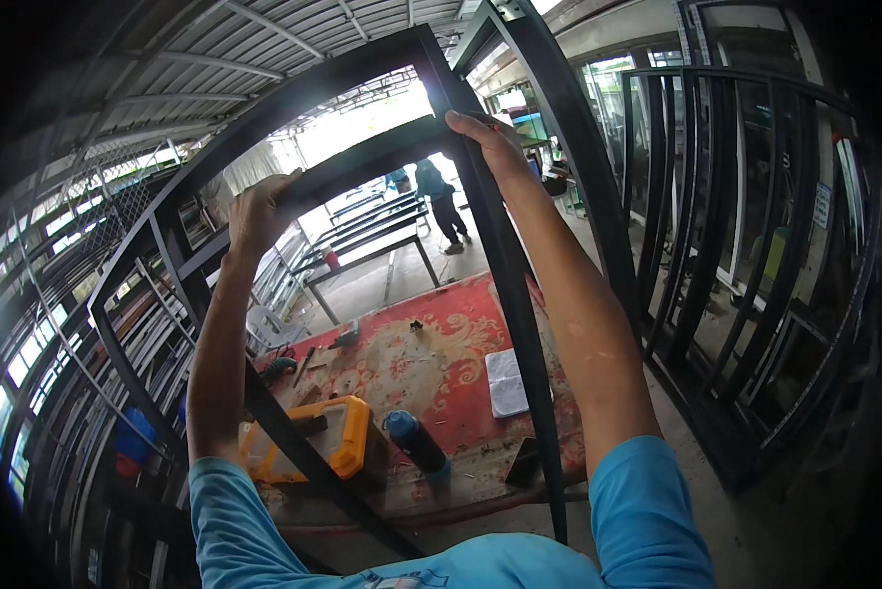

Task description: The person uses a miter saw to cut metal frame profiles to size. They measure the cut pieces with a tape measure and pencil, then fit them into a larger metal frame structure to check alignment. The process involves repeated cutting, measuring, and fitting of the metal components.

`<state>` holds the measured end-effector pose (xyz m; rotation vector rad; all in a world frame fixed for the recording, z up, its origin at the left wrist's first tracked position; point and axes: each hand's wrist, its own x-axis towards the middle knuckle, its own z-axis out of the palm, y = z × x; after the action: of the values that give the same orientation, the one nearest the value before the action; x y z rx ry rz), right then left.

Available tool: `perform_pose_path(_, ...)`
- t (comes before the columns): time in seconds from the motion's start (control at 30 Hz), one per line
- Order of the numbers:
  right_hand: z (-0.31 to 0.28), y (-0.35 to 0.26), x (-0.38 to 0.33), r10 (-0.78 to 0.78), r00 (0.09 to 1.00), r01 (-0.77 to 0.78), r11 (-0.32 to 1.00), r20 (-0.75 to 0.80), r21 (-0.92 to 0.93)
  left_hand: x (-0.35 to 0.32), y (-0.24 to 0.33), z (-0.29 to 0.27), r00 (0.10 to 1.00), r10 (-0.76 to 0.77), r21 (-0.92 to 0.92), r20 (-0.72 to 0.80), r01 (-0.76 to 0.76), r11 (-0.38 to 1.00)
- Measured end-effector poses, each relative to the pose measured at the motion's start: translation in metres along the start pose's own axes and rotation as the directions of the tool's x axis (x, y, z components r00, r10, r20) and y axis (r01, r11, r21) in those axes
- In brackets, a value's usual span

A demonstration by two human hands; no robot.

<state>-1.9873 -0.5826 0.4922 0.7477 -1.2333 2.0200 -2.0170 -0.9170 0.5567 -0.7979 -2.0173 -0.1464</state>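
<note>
Both my arms are raised to a tall dark metal frame (539,339) standing upright in front of me. My left hand (257,214) is closed round the left part of its crossbar (372,155). My right hand (492,147) grips the same frame where the crossbar meets the right upright, its thumb lying over the near face. Between the uprights, a table with a worn red patterned cover (387,339) shows beyond. On it are an orange case (355,447) with a clear lid, a dark bottle with a blue cap (416,444) and a white notebook (507,383).
Another dark frame (568,108) stands close on the right, with barred metal panels (721,196) beside it. Racks of long metal bars (151,344) line the left. A person (444,204) stands further off near a low metal bench (382,253). A dark flat object (523,463) lies near the table's edge.
</note>
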Motion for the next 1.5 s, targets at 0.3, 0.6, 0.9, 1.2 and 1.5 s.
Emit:
perform_pose_path(0.3,-0.011,0.013,0.009,0.085,0.996,-0.087,0.995,0.039,0.051,-0.011,-0.002,0.013,0.999,0.009,-0.001,-0.032,-0.009,1.000)
perform_pose_path(0.6,-0.020,0.028,0.004,0.009,1.000,-0.008,0.997,0.009,-0.072,-0.075,0.052,0.046,0.975,-0.188,-0.121,0.119,0.202,0.972)
perform_pose_path(0.9,-0.020,0.020,-0.078,-0.367,0.924,0.189,0.676,-0.103,-0.712,-0.172,0.080,0.071,0.951,-0.250,-0.539,0.183,0.310,0.783)
perform_pose_path(1.2,0.025,-0.059,-0.352,0.123,0.921,-0.270,0.884,-0.369,-0.381,-0.321,0.169,0.091,0.626,0.312,-0.674,0.715,0.736,0.067)
perform_pose_path(1.5,0.033,-0.174,-0.509,-0.148,0.750,-0.310,0.783,-0.645,-0.539,-0.400,0.302,0.090,0.141,0.880,-0.314,0.454,0.950,0.009)
